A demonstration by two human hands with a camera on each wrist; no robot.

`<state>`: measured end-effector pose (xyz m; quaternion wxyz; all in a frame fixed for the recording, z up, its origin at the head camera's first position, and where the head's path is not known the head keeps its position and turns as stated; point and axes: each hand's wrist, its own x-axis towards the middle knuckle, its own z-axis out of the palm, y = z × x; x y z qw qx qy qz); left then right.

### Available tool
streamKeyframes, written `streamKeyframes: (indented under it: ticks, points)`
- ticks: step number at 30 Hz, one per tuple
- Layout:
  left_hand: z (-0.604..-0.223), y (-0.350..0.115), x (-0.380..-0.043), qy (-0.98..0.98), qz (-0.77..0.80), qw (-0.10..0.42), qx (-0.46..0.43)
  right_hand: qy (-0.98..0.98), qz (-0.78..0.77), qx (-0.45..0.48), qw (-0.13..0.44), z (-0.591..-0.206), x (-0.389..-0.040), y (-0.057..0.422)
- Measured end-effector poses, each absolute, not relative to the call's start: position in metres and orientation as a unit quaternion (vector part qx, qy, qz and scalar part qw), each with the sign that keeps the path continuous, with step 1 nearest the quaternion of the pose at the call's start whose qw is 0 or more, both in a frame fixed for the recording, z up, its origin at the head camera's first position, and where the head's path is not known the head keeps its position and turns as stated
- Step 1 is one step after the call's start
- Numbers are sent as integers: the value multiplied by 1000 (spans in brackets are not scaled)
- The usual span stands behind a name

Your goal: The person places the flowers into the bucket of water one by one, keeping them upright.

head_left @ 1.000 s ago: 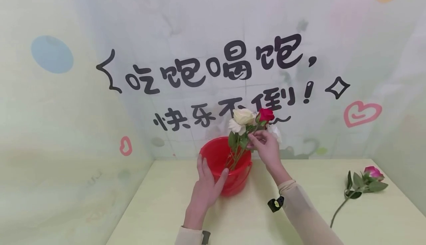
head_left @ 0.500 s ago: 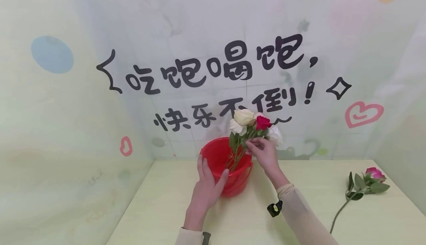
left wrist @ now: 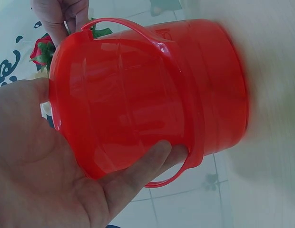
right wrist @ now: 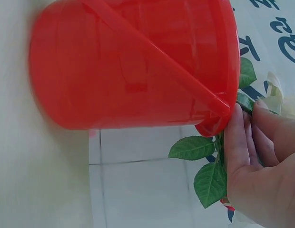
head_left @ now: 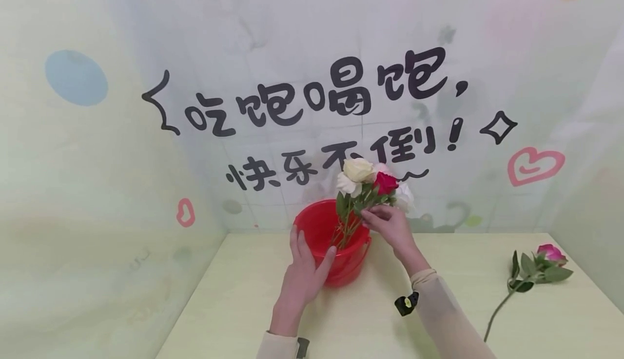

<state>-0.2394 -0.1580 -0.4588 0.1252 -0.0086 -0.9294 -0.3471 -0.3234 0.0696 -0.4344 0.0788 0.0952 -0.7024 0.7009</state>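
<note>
A red bucket (head_left: 341,269) stands on the table against the back wall, with white roses (head_left: 358,170) and a red rose (head_left: 386,183) leaning over its right rim. My left hand (head_left: 302,280) spreads along the bucket's near left side. In the left wrist view its thumb touches the rim, while the fingers lie straight on the wall by the handle (left wrist: 169,61). With thumb and forefinger my right hand (head_left: 392,230) pinches the red rose's stem just below its bloom, at the right rim. Green leaves (right wrist: 209,183) stick out beneath that hand in the right wrist view.
A pink rose (head_left: 551,253) with a long stem lies on the right of the pale table (head_left: 234,305). Behind rises a wall sheet (head_left: 273,34) printed with black lettering, and side sheets enclose the table at left and right.
The red rose and my right hand have come down a little toward the bucket's right rim, mostly in the first half second. My left hand has stayed on the bucket.
</note>
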Motion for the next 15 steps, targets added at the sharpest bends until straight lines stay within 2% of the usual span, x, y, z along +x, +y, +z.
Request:
streamKeyframes:
  ticks: [9, 15]
  points:
    - [-456, -158, -239, -929, -348, 125, -5, -698, 704, 126, 38, -439, -322, 82]
    - [-456, -158, -237, -929, -352, 118, -2, -679, 720, 136, 38, -443, -317, 87]
